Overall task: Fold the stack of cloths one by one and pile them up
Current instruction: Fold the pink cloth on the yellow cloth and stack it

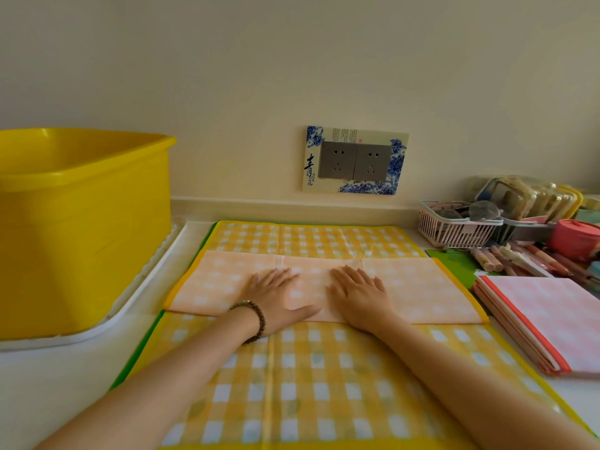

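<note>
Yellow-and-white checked cloth [308,378] was spread on the tabletop [48,384]. It looked thin and kinda papery, with a solid yellow hem. One part of it was turned over into a paler, peachy band [422,293] right under both palms.

The left hand [276,298] and right hand [358,295] were both flat, fingers straight and a bit spread, pressing that band down and gripping nothing.

The band's long axis ran side to side, reaching out past the outer edge of each hand, so each hand was about equally near its own end. My guess is the next fold goes end to end, so a hand would have to slide outward to a corner.

The pile of folded pink cloths [548,316], orange-trimmed, sat off beyond the right hand, so that hand's nearer for stacking. A big glossy yellow tub [81,238] was out past the left hand.
</note>
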